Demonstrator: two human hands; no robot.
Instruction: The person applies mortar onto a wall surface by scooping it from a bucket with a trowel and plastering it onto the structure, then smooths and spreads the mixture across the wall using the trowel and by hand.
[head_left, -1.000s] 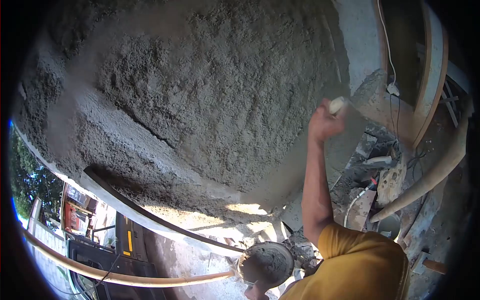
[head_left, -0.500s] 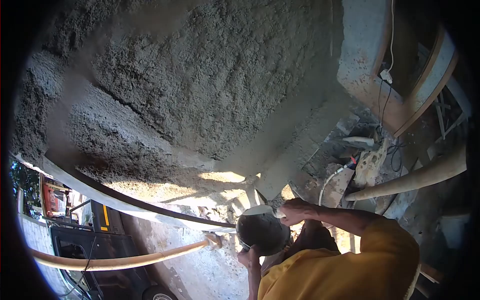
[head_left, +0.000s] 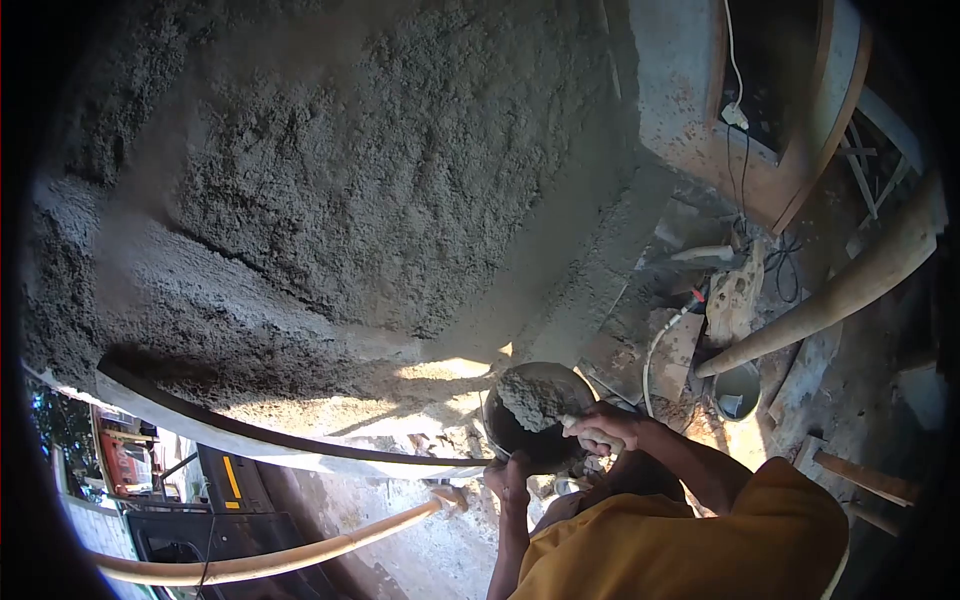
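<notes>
My left hand (head_left: 508, 478) is closed on the near rim of a round dark bucket (head_left: 545, 452), which is tilted so that its inside shows. In my right hand (head_left: 607, 428) is the handle of a trowel (head_left: 572, 421), its fingers wrapped round it. Grey wet mortar (head_left: 532, 398) is heaped over the trowel's blade in the mouth of the bucket and hides most of the blade. Beyond the bucket rises a wall (head_left: 400, 180) covered with rough grey mortar, with a smoother band at its right side.
A long pole (head_left: 300, 550) crosses at lower left, with a dark vehicle (head_left: 190, 545) below. At right, a thick pole (head_left: 830, 310) slants above a small bucket (head_left: 737, 390). A hose (head_left: 660, 345) and a white socket (head_left: 735, 116) on cords are nearby.
The trowel's bare blade has gone from the bucket's far rim into its mouth and now carries mortar. The bucket has come up and tilted. The camera view has shifted a little.
</notes>
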